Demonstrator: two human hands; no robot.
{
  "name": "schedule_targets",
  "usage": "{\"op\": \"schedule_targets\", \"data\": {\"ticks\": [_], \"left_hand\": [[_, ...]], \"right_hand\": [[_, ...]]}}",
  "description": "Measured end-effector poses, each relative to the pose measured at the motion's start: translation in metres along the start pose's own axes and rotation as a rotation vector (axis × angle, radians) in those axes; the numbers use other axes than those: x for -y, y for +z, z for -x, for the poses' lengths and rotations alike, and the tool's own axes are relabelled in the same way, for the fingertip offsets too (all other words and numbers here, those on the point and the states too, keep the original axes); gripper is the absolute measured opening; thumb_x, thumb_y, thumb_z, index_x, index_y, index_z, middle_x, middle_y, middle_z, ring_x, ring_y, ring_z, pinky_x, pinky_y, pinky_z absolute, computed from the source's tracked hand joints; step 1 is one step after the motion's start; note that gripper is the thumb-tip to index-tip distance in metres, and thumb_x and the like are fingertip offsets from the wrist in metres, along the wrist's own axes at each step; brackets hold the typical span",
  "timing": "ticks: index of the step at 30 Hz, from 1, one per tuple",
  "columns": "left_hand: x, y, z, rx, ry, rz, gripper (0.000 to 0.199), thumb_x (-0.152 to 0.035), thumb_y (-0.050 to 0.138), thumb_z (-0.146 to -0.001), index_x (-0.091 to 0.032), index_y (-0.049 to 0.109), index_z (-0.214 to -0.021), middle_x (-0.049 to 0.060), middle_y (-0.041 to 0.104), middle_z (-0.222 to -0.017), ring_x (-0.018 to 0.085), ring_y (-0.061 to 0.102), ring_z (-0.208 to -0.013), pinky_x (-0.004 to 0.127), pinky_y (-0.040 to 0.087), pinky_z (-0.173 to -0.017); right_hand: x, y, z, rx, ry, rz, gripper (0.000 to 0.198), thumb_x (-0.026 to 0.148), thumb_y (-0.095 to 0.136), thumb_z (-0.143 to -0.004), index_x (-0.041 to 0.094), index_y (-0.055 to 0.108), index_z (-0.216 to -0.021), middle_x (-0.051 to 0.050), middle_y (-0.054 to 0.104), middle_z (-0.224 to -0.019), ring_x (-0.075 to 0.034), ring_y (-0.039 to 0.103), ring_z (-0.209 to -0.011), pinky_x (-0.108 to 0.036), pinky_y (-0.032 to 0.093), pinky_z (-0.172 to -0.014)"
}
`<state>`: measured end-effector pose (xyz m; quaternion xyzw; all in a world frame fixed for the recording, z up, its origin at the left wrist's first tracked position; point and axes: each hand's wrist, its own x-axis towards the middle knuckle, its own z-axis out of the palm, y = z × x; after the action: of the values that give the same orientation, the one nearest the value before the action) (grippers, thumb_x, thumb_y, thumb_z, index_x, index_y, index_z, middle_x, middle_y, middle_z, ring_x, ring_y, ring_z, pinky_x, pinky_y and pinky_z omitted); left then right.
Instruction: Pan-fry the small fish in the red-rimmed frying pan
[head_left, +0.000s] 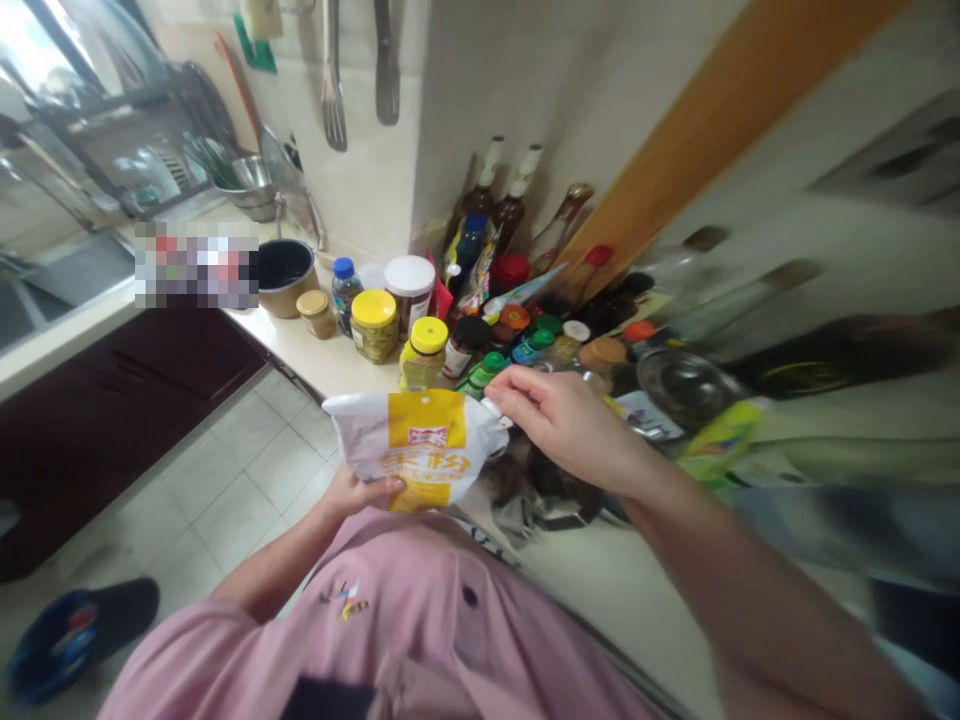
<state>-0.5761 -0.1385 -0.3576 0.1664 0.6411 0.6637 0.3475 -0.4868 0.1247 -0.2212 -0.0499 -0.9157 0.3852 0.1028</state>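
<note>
A white and yellow plastic food bag [427,425] with printed characters is held in front of my body, its print upside down to me. My left hand [364,492] grips its lower edge, thumb lying over the front and the other fingers hidden behind. At the bag's right end, the closed fingers of my right hand [551,415] pinch a small white part; whether this is a clip, a cap or the bag's own corner I cannot make out. Just beyond the bag stand a yellow-lidded jar [424,355] and a green-capped bottle [484,372].
Jars and bottles crowd the counter, among them a white-lidded jar [409,290], another yellow-lidded jar [374,328] and a dark-lined pot [285,275]. A spatula [333,90] hangs on the wall. A metal bowl [686,390] lies at right. On the floor is a blue-lined bin [56,645].
</note>
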Motion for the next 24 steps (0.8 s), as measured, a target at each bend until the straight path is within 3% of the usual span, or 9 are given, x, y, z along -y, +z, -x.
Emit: {"op": "schedule_targets", "data": {"ticks": [4, 8, 10, 13, 17, 19, 22, 24], "left_hand": [[0.003, -0.003, 0.006, 0.004, 0.014, -0.044, 0.055, -0.035, 0.092, -0.058, -0.018, 0.077, -0.107, 0.010, 0.079, -0.096, 0.033, 0.075, -0.097, 0.042, 0.061, -0.091], [0.006, -0.005, 0.012, 0.044, -0.005, 0.017, 0.056, -0.041, 0.089, -0.063, -0.015, 0.076, -0.110, 0.014, 0.078, -0.104, 0.033, 0.074, -0.101, 0.043, 0.061, -0.090], [0.007, -0.006, 0.016, 0.049, -0.005, 0.026, 0.055, -0.042, 0.088, -0.064, -0.014, 0.076, -0.111, 0.015, 0.077, -0.110, 0.032, 0.073, -0.102, 0.043, 0.060, -0.091], [0.008, -0.007, 0.022, 0.020, -0.013, 0.028, 0.056, -0.041, 0.089, -0.064, -0.014, 0.076, -0.112, 0.014, 0.077, -0.113, 0.032, 0.073, -0.104, 0.042, 0.060, -0.093], [0.010, -0.006, 0.033, -0.025, -0.028, 0.047, 0.063, -0.041, 0.092, -0.060, -0.014, 0.074, -0.113, 0.014, 0.077, -0.113, 0.034, 0.073, -0.106, 0.044, 0.060, -0.093], [0.011, -0.005, 0.038, -0.042, -0.028, 0.042, 0.067, -0.043, 0.093, -0.058, -0.013, 0.074, -0.115, 0.015, 0.076, -0.114, 0.036, 0.072, -0.108, 0.045, 0.060, -0.094], [0.012, -0.005, 0.048, -0.068, 0.002, -0.009, 0.068, -0.043, 0.092, -0.060, -0.014, 0.072, -0.118, 0.014, 0.075, -0.117, 0.036, 0.070, -0.113, 0.046, 0.058, -0.097], [0.011, -0.004, 0.055, -0.068, 0.022, -0.051, 0.065, -0.043, 0.091, -0.062, -0.015, 0.072, -0.118, 0.014, 0.075, -0.119, 0.036, 0.069, -0.114, 0.045, 0.058, -0.098]], "right_hand": [[-0.004, 0.011, 0.005, 0.030, 0.099, -0.155, 0.051, 0.058, 0.048, -0.096, 0.022, 0.046, -0.061, 0.003, 0.048, -0.052, -0.012, 0.044, -0.049, -0.025, 0.033, -0.048], [-0.009, 0.003, 0.008, 0.070, 0.070, -0.370, 0.040, 0.059, 0.052, -0.095, 0.021, 0.063, -0.096, 0.002, 0.060, -0.067, -0.012, 0.052, -0.053, -0.025, 0.042, -0.051], [-0.008, -0.002, 0.008, 0.096, -0.022, -0.314, 0.032, 0.049, 0.058, -0.093, 0.021, 0.064, -0.106, 0.000, 0.066, -0.077, -0.013, 0.058, -0.060, -0.025, 0.045, -0.056], [-0.005, -0.005, 0.009, 0.093, -0.114, -0.118, 0.016, 0.035, 0.059, -0.092, 0.021, 0.065, -0.093, -0.001, 0.070, -0.078, -0.014, 0.061, -0.066, -0.025, 0.045, -0.060], [-0.003, -0.005, 0.010, 0.099, -0.209, 0.031, 0.017, 0.033, 0.053, -0.096, 0.021, 0.064, -0.094, -0.004, 0.072, -0.084, -0.017, 0.066, -0.071, -0.028, 0.050, -0.065], [0.000, -0.008, 0.008, 0.111, -0.270, 0.079, 0.025, 0.040, 0.057, -0.095, 0.022, 0.065, -0.112, -0.008, 0.073, -0.104, -0.022, 0.070, -0.088, -0.032, 0.055, -0.076], [0.013, -0.010, 0.000, 0.192, -0.394, 0.100, 0.062, 0.046, 0.071, -0.086, 0.025, 0.053, -0.141, -0.011, 0.063, -0.137, -0.030, 0.064, -0.121, -0.040, 0.054, -0.097], [0.025, -0.005, -0.007, 0.291, -0.475, 0.076, 0.072, 0.042, 0.077, -0.081, 0.025, 0.051, -0.145, -0.011, 0.061, -0.142, -0.031, 0.062, -0.126, -0.040, 0.053, -0.101]]}}
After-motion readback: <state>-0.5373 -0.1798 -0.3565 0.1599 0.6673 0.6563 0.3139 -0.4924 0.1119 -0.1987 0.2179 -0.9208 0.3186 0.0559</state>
